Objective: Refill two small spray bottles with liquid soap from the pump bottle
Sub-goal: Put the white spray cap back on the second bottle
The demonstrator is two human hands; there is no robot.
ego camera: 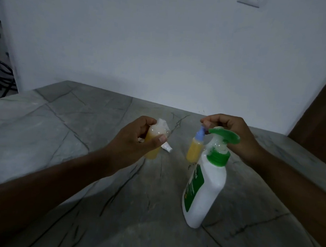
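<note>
Grey counter (83, 134) — left hand (131, 142) wraps bottle (155, 139) | right hand (231, 133) pinches blue cap (200, 137)

**Two small bottles and the pump bottle**

White pump bottle (205, 183), green foamy pump, stands lower right of centre. Just left, an upright yellow-filled spray bottle (194, 149) with blue top. At centre-left, an open, foam-topped yellow bottle (155, 139), tilted; its white sprayer (166, 147) lies beside.

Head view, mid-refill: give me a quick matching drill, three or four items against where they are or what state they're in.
Items:
1. pump bottle
2. blue-capped spray bottle
3. uncapped spray bottle
4. white spray cap

States:
A. lying loose on the counter
B. held in the left hand, foam at its mouth
C. standing nearest the camera, green pump head
D. right hand fingers on its top

Pairs: 1-C, 2-D, 3-B, 4-A
</note>
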